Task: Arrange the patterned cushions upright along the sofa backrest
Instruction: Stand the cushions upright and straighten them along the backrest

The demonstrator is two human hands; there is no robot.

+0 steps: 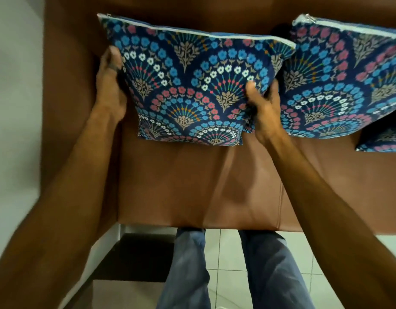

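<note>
A blue floral patterned cushion stands upright against the brown sofa backrest, its lower edge on the seat. My left hand grips its left edge and my right hand grips its right edge, thumb on the front. A second matching cushion stands upright right beside it, their edges touching. The corner of a third cushion shows at the far right, mostly out of view.
The sofa's left armrest rises next to my left hand, with a white wall beyond it. A dark low step or mat lies on the white tiled floor by my legs.
</note>
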